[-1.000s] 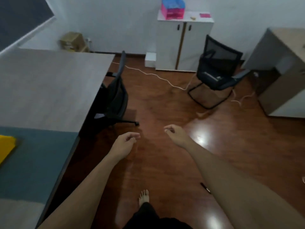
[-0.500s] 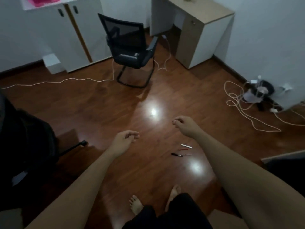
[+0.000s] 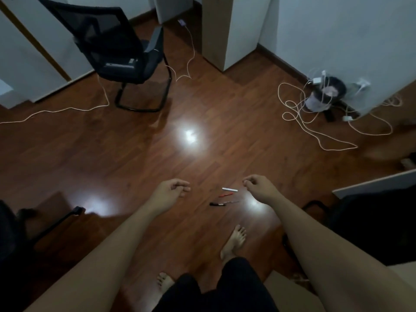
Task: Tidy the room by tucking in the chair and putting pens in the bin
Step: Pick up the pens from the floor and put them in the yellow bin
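Observation:
Several pens lie on the wooden floor just ahead of my feet: a white pen [image 3: 229, 189], a red pen [image 3: 225, 195], a black pen [image 3: 217, 204] and a thin dark one [image 3: 231, 202]. My left hand [image 3: 171, 189] hovers left of them, fingers loosely curled, holding nothing. My right hand [image 3: 258, 185] hangs just right of the white pen, fingers curled in, also holding nothing. A small dark bin [image 3: 324, 94] stands by the right wall, tangled in cables. A black mesh chair [image 3: 117, 48] stands out in the room at the far left.
White cables [image 3: 315, 129] loop over the floor near the bin, and another cable [image 3: 67, 109] runs under the mesh chair. A white cabinet [image 3: 33, 59] is at far left, a desk pedestal [image 3: 227, 30] at the back. Dark chairs sit at my left [image 3: 13, 239] and right [image 3: 371, 226].
My view has swung right and down from the table to the floor. The pens and bin have come into sight and now lie closer. Both hands stay loosely curled in front of me.

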The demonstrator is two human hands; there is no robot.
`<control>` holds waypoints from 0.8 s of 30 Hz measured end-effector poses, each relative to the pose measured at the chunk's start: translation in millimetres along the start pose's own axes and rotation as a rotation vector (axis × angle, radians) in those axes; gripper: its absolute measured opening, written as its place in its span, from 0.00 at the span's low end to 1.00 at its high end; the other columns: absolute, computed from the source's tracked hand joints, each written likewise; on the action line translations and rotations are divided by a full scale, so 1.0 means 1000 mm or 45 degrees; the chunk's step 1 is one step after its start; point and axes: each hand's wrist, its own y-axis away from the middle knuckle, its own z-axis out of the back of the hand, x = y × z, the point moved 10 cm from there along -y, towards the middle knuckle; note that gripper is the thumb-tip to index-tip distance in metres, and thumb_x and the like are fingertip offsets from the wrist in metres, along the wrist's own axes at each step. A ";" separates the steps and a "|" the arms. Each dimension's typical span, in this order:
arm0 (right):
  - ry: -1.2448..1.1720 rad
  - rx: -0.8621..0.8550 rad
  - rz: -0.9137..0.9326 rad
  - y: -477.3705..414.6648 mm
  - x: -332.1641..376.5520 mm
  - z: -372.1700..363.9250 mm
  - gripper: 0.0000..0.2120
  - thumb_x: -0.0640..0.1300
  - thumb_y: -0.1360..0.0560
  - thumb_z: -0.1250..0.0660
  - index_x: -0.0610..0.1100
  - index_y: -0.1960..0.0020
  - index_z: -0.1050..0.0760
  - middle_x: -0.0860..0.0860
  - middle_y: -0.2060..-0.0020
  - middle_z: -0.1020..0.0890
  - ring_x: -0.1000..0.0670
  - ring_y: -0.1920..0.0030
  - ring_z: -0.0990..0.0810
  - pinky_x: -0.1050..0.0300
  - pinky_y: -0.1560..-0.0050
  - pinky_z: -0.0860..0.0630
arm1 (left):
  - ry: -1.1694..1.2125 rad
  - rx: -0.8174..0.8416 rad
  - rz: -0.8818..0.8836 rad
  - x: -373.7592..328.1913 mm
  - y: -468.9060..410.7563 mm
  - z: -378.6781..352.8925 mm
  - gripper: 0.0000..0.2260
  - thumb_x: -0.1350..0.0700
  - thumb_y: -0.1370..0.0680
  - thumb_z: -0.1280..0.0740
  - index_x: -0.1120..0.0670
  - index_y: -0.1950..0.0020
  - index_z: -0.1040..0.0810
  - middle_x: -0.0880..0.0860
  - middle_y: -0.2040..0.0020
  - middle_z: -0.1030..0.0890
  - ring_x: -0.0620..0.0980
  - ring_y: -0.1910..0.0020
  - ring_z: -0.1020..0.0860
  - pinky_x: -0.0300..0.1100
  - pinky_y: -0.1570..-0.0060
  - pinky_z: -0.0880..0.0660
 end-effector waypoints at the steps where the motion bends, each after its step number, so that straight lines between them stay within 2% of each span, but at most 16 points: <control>1: 0.022 0.028 -0.010 -0.012 -0.011 0.001 0.11 0.45 0.18 0.33 0.42 0.41 0.16 0.48 0.50 0.15 0.47 0.48 0.17 0.56 0.50 0.27 | -0.017 -0.005 0.015 -0.003 -0.012 -0.009 0.12 0.65 0.14 0.41 0.58 0.38 0.19 0.53 0.49 0.13 0.56 0.48 0.16 0.33 0.54 0.23; 5: 0.072 0.100 -0.057 -0.070 -0.068 -0.007 0.08 0.48 0.19 0.33 0.50 0.46 0.15 0.50 0.49 0.12 0.46 0.45 0.15 0.50 0.42 0.20 | 0.019 -0.005 0.105 -0.005 -0.064 -0.048 0.12 0.64 0.13 0.41 0.59 0.36 0.19 0.55 0.45 0.14 0.58 0.40 0.16 0.26 0.57 0.23; 7: 0.097 0.116 -0.078 -0.098 -0.090 -0.017 0.09 0.49 0.19 0.33 0.49 0.44 0.15 0.50 0.48 0.13 0.46 0.44 0.16 0.52 0.44 0.22 | 0.008 0.029 0.134 0.002 -0.092 -0.071 0.13 0.62 0.12 0.41 0.58 0.33 0.19 0.55 0.40 0.15 0.54 0.39 0.16 0.24 0.62 0.26; 10: 0.109 0.127 -0.116 -0.149 -0.130 -0.043 0.11 0.49 0.19 0.33 0.47 0.41 0.16 0.49 0.46 0.14 0.46 0.44 0.17 0.57 0.49 0.27 | -0.055 0.063 0.165 0.036 -0.155 -0.107 0.14 0.61 0.12 0.41 0.57 0.32 0.20 0.53 0.38 0.14 0.53 0.38 0.17 0.28 0.70 0.30; 12: 0.100 0.145 -0.130 -0.190 -0.166 -0.072 0.12 0.48 0.20 0.33 0.47 0.40 0.16 0.48 0.46 0.14 0.46 0.44 0.17 0.57 0.48 0.26 | -0.100 0.081 0.208 0.073 -0.204 -0.134 0.13 0.61 0.13 0.41 0.57 0.33 0.19 0.53 0.38 0.14 0.53 0.41 0.17 0.28 0.71 0.32; 14: 0.112 0.163 -0.142 -0.235 -0.203 -0.107 0.11 0.47 0.21 0.32 0.47 0.41 0.16 0.48 0.47 0.14 0.45 0.44 0.17 0.57 0.49 0.26 | -0.154 0.107 0.224 0.118 -0.257 -0.159 0.12 0.62 0.14 0.39 0.56 0.35 0.18 0.53 0.43 0.14 0.51 0.46 0.19 0.30 0.68 0.29; 17: 0.133 0.194 -0.156 -0.310 -0.257 -0.164 0.11 0.46 0.21 0.31 0.47 0.42 0.16 0.47 0.48 0.14 0.46 0.46 0.17 0.56 0.48 0.24 | -0.268 0.151 0.234 0.202 -0.344 -0.199 0.09 0.60 0.18 0.32 0.47 0.47 0.15 0.38 0.61 0.13 0.48 0.53 0.19 0.39 0.55 0.27; 19: 0.151 0.214 -0.136 -0.357 -0.287 -0.202 0.09 0.46 0.21 0.31 0.48 0.42 0.17 0.47 0.49 0.14 0.45 0.47 0.16 0.56 0.50 0.23 | -0.331 0.181 0.240 0.263 -0.401 -0.224 0.09 0.60 0.20 0.31 0.45 0.51 0.15 0.34 0.67 0.16 0.47 0.54 0.17 0.39 0.54 0.27; 22: 0.187 0.255 -0.093 -0.415 -0.327 -0.259 0.11 0.41 0.22 0.33 0.57 0.47 0.22 0.55 0.58 0.18 0.52 0.60 0.19 0.67 0.61 0.29 | -0.424 0.226 0.194 0.334 -0.469 -0.264 0.07 0.58 0.20 0.29 0.48 0.46 0.14 0.36 0.65 0.15 0.35 0.63 0.21 0.29 0.62 0.30; 24: 0.254 0.307 -0.106 -0.452 -0.366 -0.306 0.10 0.40 0.23 0.33 0.55 0.48 0.23 0.56 0.59 0.20 0.51 0.58 0.20 0.66 0.61 0.29 | -0.476 0.282 0.150 0.381 -0.511 -0.297 0.09 0.59 0.18 0.32 0.51 0.42 0.14 0.44 0.55 0.12 0.38 0.63 0.21 0.28 0.64 0.31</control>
